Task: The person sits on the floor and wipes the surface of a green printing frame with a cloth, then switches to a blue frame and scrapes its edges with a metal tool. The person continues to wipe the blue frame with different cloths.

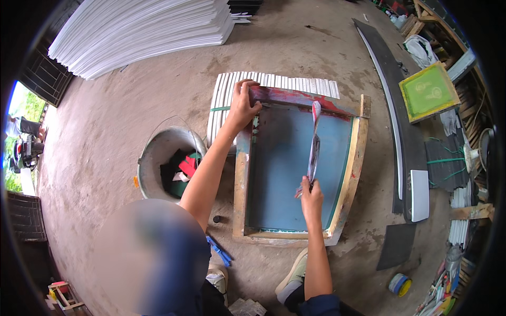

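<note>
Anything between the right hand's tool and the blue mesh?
Nothing visible. The right hand holds the long, red-smeared tool over the blue mesh; the left hand is at the far left corner of the wooden frame. Contact with the mesh: can't tell.

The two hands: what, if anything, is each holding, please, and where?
Right hand: a paint-smeared tool, by its near end. Left hand: the wooden frame, by its far left corner.

The right hand (312, 196) partly hides the tool (314, 147); the top edge crops the large white stack (142, 34).
</note>
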Tool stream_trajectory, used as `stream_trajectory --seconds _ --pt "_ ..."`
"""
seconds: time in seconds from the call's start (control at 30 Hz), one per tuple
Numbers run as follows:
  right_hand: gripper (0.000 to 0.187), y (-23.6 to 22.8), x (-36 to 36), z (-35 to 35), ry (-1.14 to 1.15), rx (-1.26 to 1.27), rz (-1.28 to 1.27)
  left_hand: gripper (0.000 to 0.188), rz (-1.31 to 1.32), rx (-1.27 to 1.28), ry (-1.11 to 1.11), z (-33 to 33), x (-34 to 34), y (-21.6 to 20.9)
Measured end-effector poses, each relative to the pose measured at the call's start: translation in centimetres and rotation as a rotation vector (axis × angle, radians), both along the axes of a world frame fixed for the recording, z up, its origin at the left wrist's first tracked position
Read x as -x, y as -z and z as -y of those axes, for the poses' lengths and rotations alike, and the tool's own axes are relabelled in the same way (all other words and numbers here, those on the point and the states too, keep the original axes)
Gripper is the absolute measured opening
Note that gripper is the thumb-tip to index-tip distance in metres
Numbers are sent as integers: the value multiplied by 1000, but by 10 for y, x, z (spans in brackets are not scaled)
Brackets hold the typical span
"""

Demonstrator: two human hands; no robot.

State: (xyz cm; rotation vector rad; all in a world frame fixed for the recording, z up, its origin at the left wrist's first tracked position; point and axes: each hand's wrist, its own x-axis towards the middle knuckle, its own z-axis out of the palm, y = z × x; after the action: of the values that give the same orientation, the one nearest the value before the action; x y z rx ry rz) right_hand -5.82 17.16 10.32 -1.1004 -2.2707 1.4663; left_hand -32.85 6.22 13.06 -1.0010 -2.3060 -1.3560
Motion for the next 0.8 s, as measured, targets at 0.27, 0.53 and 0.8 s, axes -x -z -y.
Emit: stream_trajectory --seconds 0.27,0.53,0.8 --pt "25 -31 6 25 -92 -72 -156 54 119 127 156 59 -106 -53" --pt "30 -104 0 145 -445 203 -526 31 71 350 173 182 -210 -123" --pt "37 -132 -11 131 -294 1152 -679 9 97 246 -152 280 -260 -126"
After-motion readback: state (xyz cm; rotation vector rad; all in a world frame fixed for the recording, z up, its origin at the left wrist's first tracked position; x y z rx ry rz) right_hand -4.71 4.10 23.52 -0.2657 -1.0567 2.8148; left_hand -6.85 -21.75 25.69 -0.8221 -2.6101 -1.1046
